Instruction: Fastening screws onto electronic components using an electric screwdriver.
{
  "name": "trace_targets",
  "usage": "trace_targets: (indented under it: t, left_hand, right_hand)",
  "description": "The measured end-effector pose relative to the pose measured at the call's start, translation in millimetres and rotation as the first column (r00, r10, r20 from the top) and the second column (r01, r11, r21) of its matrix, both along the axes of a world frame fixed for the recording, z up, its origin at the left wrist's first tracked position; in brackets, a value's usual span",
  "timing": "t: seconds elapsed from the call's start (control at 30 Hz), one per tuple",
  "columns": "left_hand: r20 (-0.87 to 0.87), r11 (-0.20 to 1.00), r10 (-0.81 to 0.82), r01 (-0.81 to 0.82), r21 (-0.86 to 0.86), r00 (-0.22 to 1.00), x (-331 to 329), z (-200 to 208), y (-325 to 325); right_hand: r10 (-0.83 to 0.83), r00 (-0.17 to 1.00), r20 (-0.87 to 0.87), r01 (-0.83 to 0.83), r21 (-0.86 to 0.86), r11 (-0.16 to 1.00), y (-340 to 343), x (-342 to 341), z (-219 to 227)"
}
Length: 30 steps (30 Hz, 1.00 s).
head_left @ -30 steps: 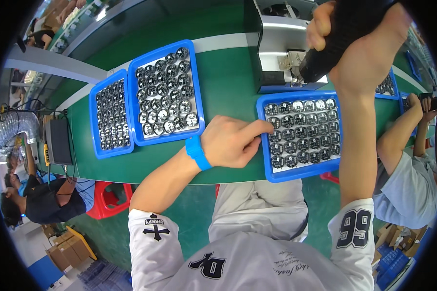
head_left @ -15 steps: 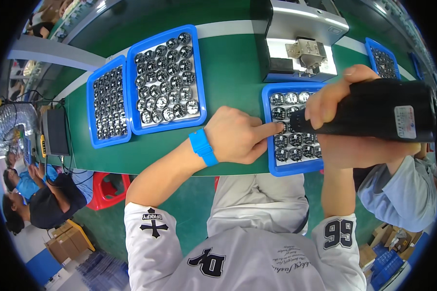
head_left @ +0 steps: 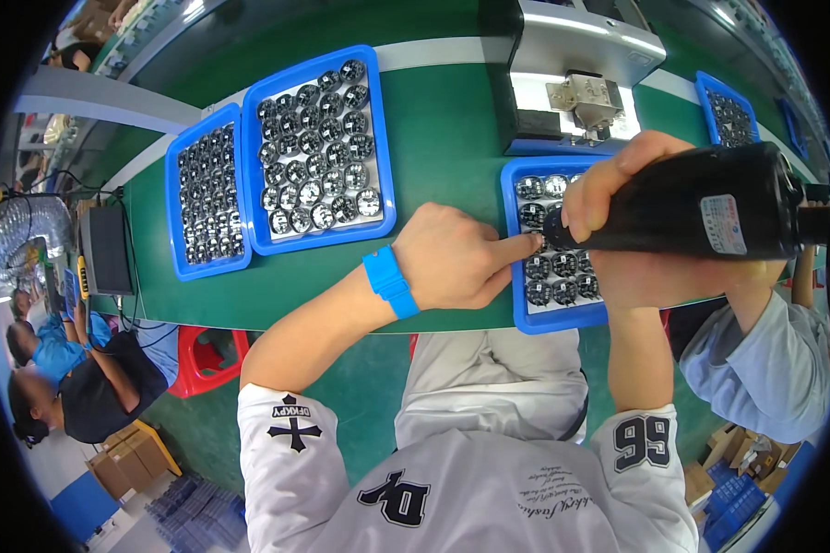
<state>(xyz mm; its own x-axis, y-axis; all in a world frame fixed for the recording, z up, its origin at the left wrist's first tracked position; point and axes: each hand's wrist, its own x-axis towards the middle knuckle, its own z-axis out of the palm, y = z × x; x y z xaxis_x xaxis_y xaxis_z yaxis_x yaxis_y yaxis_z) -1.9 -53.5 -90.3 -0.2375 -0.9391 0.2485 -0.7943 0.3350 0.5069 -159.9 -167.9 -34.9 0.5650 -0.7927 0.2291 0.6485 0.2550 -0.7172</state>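
Note:
My right hand (head_left: 659,278) is wrapped round a black electric screwdriver (head_left: 664,214) with a pale label on its barrel. Its narrow end points down over a blue tray (head_left: 563,322) holding rows of round black-and-silver parts. My left hand (head_left: 452,258) reaches in from the tray's left side. The index finger stretches to a round part (head_left: 544,246) beside the tool's end and rests against it, while the other fingers are curled. My right hand and the tool hide the tray's right side, and the tool's very tip cannot be seen.
Two blue trays (head_left: 389,198) (head_left: 173,217) of similar parts stand to the left on the green table (head_left: 443,120). Behind the working tray is a metal-housed machine (head_left: 586,101). Another filled tray (head_left: 730,115) sits far right. People sit at both sides, near a red stool (head_left: 203,361).
My right hand and the electric screwdriver have moved slightly left and tilted, bringing the narrow end closer to my left fingertip. My left hand stays nearly in place.

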Motion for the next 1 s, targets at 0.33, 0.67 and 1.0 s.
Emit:
trace_targets:
  t: [0.33, 0.67, 1.0]
  left_hand:
    - [0.029, 1.000, 0.021, -0.021, -0.006, 0.999, -2.2, 0.7, 0.1]
    - [-0.040, 0.998, 0.020, -0.022, -0.051, 0.999, -7.0, -0.6, -7.6]
    - [-0.040, 0.996, 0.062, -0.064, -0.064, 0.997, -7.1, 4.4, -3.8]
  right_hand:
    - [0.051, 0.998, -0.048, -0.054, -0.067, 0.996, -6.2, -5.1, 0.4]
    - [-0.007, 0.999, -0.037, -0.016, -0.574, 0.819, -84.9, -7.7, 68.8]
    - [-0.370, 0.902, -0.224, 0.265, -0.388, 0.883, -64.2, 52.3, 85.1]
